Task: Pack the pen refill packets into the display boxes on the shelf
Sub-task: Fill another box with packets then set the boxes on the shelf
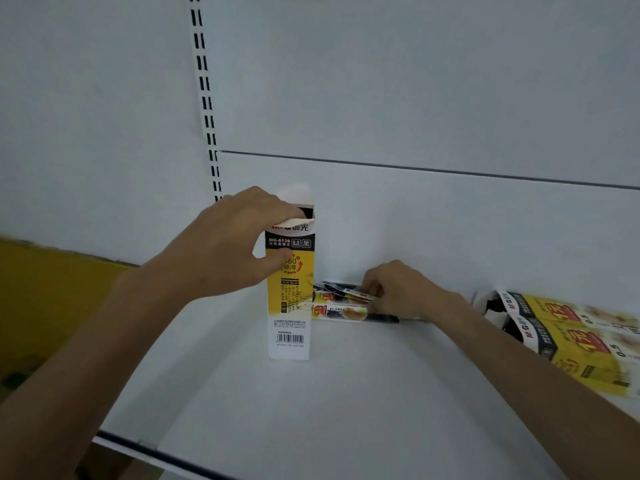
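Observation:
A tall yellow, black and white display box stands upright on the white shelf, its top flap open. My left hand grips the box near its top, thumb on the front face and fingers at the open mouth. To its right, a few pen refill packets lie flat against the back panel. My right hand pinches the topmost packet of that pile.
Two more yellow and black boxes lie on their sides at the shelf's right end, open ends facing left. A slotted upright runs up the back wall. The shelf's front edge is at lower left; a yellow surface shows left.

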`<act>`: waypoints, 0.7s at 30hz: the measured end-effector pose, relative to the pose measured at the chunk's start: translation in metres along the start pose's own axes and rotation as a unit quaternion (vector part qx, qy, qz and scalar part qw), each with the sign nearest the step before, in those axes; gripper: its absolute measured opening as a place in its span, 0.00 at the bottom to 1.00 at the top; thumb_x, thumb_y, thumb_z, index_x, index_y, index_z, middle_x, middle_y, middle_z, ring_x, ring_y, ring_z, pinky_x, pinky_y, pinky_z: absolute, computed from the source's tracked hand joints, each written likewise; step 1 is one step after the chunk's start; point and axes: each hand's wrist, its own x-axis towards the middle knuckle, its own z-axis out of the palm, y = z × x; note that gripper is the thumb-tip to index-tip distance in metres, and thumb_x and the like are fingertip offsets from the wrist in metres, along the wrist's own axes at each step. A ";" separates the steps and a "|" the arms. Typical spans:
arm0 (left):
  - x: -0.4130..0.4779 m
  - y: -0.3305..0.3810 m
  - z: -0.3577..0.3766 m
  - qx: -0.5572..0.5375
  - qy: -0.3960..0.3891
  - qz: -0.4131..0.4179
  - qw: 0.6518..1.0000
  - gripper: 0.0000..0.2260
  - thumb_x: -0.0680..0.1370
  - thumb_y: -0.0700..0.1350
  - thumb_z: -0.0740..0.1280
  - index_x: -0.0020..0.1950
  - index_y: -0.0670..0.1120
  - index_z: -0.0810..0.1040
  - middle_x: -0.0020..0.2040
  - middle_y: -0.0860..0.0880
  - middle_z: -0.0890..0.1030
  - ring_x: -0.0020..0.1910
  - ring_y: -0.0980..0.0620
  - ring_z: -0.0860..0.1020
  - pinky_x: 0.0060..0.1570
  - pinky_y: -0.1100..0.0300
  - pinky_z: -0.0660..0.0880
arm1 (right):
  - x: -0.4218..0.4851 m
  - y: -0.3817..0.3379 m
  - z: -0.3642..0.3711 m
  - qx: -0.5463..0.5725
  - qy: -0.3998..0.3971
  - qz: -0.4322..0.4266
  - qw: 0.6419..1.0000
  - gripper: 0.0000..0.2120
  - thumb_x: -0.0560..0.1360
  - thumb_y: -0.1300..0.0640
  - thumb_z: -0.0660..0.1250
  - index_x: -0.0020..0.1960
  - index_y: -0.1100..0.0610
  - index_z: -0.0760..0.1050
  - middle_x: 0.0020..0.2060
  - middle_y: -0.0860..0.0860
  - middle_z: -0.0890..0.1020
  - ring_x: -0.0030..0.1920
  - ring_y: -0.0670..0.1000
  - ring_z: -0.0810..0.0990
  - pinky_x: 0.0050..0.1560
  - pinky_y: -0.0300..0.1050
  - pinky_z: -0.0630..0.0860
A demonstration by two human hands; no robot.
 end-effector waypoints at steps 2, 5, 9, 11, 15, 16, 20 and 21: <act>0.000 0.000 -0.002 -0.005 -0.006 -0.016 1.000 0.21 0.69 0.56 0.61 0.57 0.47 0.75 0.46 0.49 0.79 0.46 0.57 0.68 0.41 0.55 0.72 | 0.001 0.000 0.000 0.032 0.005 -0.001 0.999 0.10 0.70 0.59 0.68 0.51 0.56 0.80 0.46 0.50 0.81 0.46 0.50 0.79 0.47 0.41 0.76; -0.001 0.001 -0.005 -0.004 -0.017 -0.019 1.000 0.23 0.69 0.58 0.57 0.56 0.46 0.76 0.48 0.50 0.78 0.46 0.57 0.68 0.41 0.53 0.73 | 0.000 -0.003 -0.009 0.085 0.025 -0.011 0.996 0.06 0.72 0.61 0.66 0.47 0.56 0.80 0.43 0.50 0.82 0.44 0.50 0.80 0.44 0.41 0.76; -0.002 -0.001 -0.005 0.005 -0.025 -0.014 1.000 0.22 0.70 0.57 0.58 0.58 0.49 0.74 0.50 0.53 0.78 0.48 0.57 0.70 0.43 0.56 0.71 | -0.006 -0.019 -0.042 0.152 0.119 -0.038 0.980 0.05 0.76 0.59 0.64 0.49 0.53 0.77 0.45 0.50 0.82 0.44 0.51 0.81 0.42 0.41 0.76; -0.003 -0.001 -0.005 0.014 -0.028 -0.018 0.999 0.21 0.70 0.57 0.59 0.59 0.52 0.72 0.50 0.53 0.78 0.48 0.56 0.72 0.44 0.58 0.69 | -0.009 -0.030 -0.063 0.213 0.178 -0.053 0.959 0.04 0.76 0.59 0.63 0.47 0.51 0.75 0.43 0.49 0.83 0.43 0.48 0.82 0.40 0.37 0.76; -0.002 0.001 -0.008 0.031 -0.040 -0.005 0.999 0.16 0.69 0.57 0.57 0.56 0.59 0.66 0.46 0.56 0.77 0.45 0.60 0.68 0.40 0.66 0.66 | -0.015 -0.056 -0.107 0.379 0.274 -0.101 0.878 0.04 0.76 0.62 0.64 0.47 0.54 0.75 0.42 0.51 0.85 0.43 0.50 0.84 0.44 0.49 0.80; -0.001 0.001 -0.008 0.032 -0.044 -0.004 0.999 0.16 0.69 0.57 0.56 0.56 0.59 0.65 0.45 0.56 0.77 0.45 0.60 0.67 0.39 0.65 0.66 | -0.017 -0.063 -0.116 0.419 0.290 -0.113 0.853 0.05 0.76 0.63 0.64 0.50 0.56 0.75 0.42 0.52 0.85 0.43 0.51 0.84 0.43 0.51 0.81; 0.000 0.003 -0.006 0.022 -0.043 -0.011 0.999 0.20 0.69 0.57 0.58 0.61 0.55 0.68 0.48 0.54 0.77 0.46 0.57 0.67 0.45 0.56 0.70 | -0.021 -0.091 -0.137 0.508 0.344 -0.134 0.778 0.08 0.75 0.66 0.64 0.54 0.61 0.74 0.44 0.53 0.84 0.44 0.51 0.84 0.43 0.47 0.82; 0.001 0.006 -0.007 0.014 -0.047 -0.024 0.998 0.22 0.69 0.56 0.59 0.63 0.53 0.70 0.49 0.53 0.76 0.47 0.57 0.67 0.47 0.57 0.70 | -0.020 -0.096 -0.138 0.519 0.351 -0.136 0.767 0.07 0.75 0.66 0.64 0.53 0.61 0.74 0.44 0.53 0.84 0.44 0.51 0.84 0.43 0.48 0.82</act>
